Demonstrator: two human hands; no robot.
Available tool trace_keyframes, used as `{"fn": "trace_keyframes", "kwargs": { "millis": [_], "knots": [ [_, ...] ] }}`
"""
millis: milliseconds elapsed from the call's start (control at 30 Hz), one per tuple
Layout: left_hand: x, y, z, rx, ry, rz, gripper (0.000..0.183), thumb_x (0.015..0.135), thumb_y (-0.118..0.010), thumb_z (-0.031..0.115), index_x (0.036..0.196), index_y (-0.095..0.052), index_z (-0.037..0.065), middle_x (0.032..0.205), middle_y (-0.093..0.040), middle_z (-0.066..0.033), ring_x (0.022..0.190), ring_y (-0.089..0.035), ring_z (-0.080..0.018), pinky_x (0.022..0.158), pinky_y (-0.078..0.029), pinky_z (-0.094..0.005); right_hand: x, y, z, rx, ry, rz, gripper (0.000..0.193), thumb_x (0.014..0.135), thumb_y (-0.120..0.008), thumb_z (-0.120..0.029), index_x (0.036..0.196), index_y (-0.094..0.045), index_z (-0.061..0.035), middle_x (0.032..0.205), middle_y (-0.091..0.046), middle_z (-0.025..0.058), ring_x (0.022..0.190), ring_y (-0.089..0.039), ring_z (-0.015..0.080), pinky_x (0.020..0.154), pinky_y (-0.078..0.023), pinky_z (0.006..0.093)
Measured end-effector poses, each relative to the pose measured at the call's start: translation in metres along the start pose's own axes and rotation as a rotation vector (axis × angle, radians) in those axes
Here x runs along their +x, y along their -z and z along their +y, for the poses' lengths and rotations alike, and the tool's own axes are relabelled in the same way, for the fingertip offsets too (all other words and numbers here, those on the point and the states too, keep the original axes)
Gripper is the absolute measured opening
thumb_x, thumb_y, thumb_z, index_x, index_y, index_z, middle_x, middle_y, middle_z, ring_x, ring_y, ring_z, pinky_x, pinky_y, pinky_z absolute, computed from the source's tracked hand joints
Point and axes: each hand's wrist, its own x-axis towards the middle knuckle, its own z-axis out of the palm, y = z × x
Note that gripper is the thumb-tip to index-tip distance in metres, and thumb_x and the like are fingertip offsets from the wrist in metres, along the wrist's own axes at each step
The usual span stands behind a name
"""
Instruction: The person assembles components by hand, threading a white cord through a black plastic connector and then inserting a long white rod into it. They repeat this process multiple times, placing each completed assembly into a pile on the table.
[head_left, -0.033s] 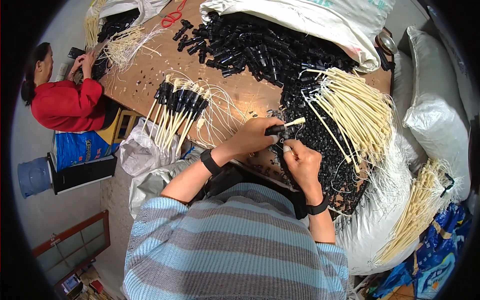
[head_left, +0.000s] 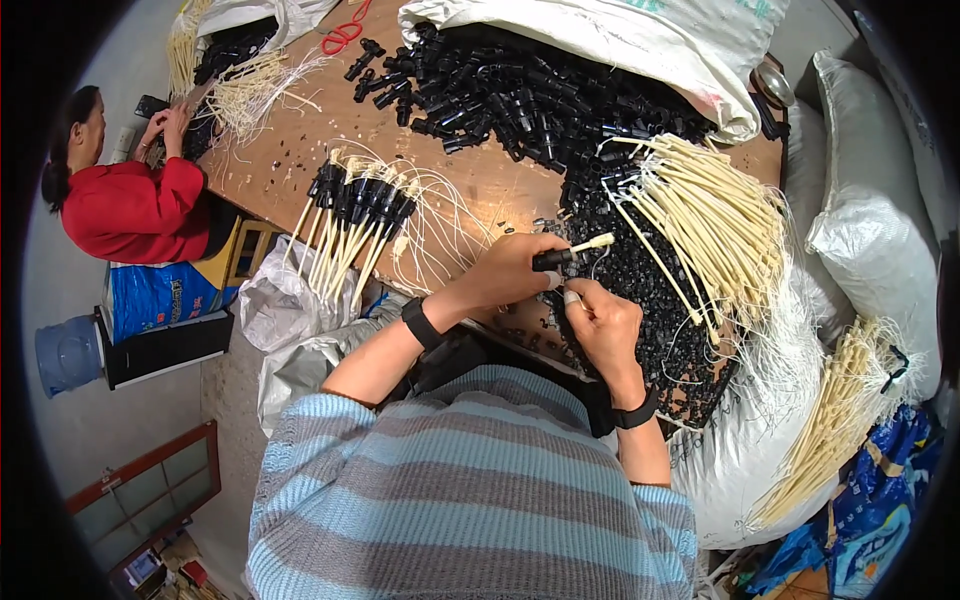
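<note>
My left hand is closed around a black plastic fitting. Out of the fitting's right end pokes a cream rod with a knobbed tip, and a thin white cord curls below it. Close beside it, my right hand is pinched, thumb against forefinger; what lies between the fingertips is too small to make out. Beneath both hands spreads a heap of small black parts. To the left, several cream rods with black fittings on them lie side by side at the table's edge, white cords trailing from them.
A big pile of black fittings spills from a white sack on the brown table. Right of my hands lies a bundle of cream rods. Full sacks stand at the right. Another person in red works at far left.
Almost nothing differs. Both hands keep their places, and the rod's tip and fitting have shifted very slightly.
</note>
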Motion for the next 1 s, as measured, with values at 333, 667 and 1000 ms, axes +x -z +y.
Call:
{"fn": "trace_keyframes", "kwargs": {
  "millis": [333,667,1000],
  "knots": [
    [-0.008,0.002,-0.019,0.224,-0.098,0.05,0.039,0.075,-0.061,-0.001,0.114,-0.061,0.003,0.1,-0.066,-0.0155,0.097,-0.062,-0.0339,0.084,-0.048,-0.0402,0.002,0.008,-0.002,-0.126,0.065,0.048,0.011,0.08,-0.068,-0.008,0.09,-0.072,-0.0062,0.071,-0.068,0.0119,0.057,-0.066,0.0239,0.052,-0.05,0.0306],
    [-0.008,-0.007,-0.017,0.259,-0.183,0.029,0.032,0.074,-0.061,0.006,0.106,-0.062,0.005,0.098,-0.066,-0.0152,0.097,-0.061,-0.0357,0.083,-0.048,-0.0451,0.002,0.001,0.003,-0.112,0.151,0.002,0.01,0.081,-0.066,-0.007,0.089,-0.07,-0.0056,0.078,-0.069,0.0122,0.063,-0.067,0.0273,0.056,-0.051,0.0325],
    [0.0,0.01,0.004,0.071,-0.128,-0.283,0.044,0.074,-0.059,0.003,0.118,-0.056,0.007,0.098,-0.066,-0.0162,0.093,-0.062,-0.0354,0.08,-0.047,-0.0429,0.0,0.001,-0.007,0.127,0.064,-0.04,0.012,0.087,-0.059,-0.004,0.099,-0.061,-0.0032,0.079,-0.065,0.0167,0.068,-0.066,0.0333,0.059,-0.051,0.0356]
  ]
}}
